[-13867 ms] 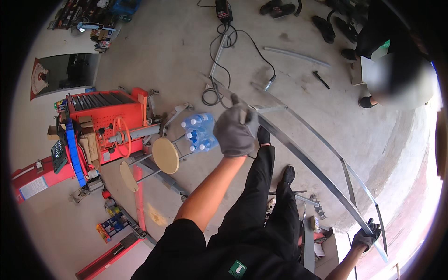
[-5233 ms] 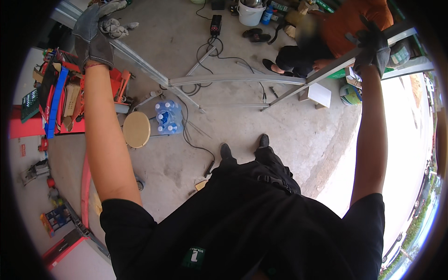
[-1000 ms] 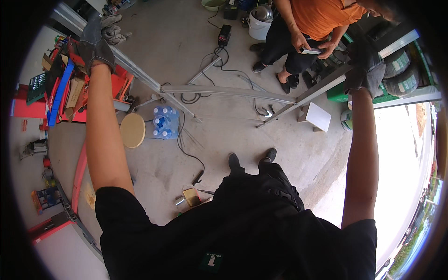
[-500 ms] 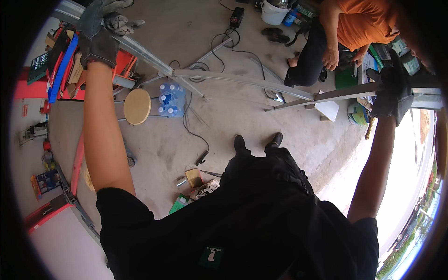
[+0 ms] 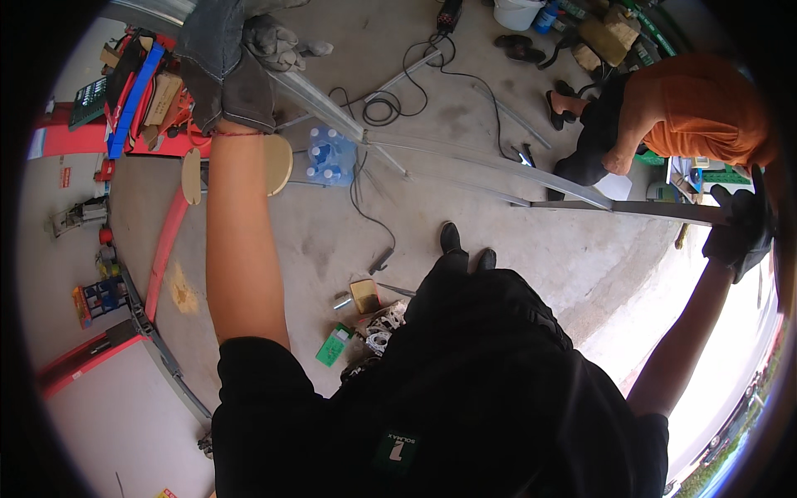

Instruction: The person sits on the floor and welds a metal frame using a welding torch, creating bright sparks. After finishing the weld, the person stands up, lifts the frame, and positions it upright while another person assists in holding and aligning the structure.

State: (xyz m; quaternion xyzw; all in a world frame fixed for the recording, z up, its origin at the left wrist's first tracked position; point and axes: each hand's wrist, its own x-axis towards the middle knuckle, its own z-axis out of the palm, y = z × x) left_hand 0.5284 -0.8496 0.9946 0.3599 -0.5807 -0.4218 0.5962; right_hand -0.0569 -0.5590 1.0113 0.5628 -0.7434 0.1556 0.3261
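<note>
A metal frame [image 5: 490, 162] of long grey bars and a crosspiece spans the view above my feet. My left hand [image 5: 224, 83], in a dark grey work glove, grips its upper left rail at the top of the picture, beside a bunched grey cloth [image 5: 274, 46]. At the far right my right hand [image 5: 739, 232], gloved in black, holds the other rail, close to a co-worker in orange [image 5: 706, 112], who is bent low behind that side of the frame. Parts of both hands' fingers are hidden by the gloves and bars.
A red tool cart with trays [image 5: 133, 104], round wooden stool [image 5: 276, 166] and pack of bottles [image 5: 330, 158] are left. A power unit with cables [image 5: 448, 17], loose bar [image 5: 515, 116] and white bucket [image 5: 515, 12] lie beyond. Small boxes [image 5: 336, 344] sit near my feet, low obstacles.
The frame, earlier carried diagonally, now spans between both raised arms. In the last second my right hand has moved right and down, and the co-worker has bent lower and shifted right.
</note>
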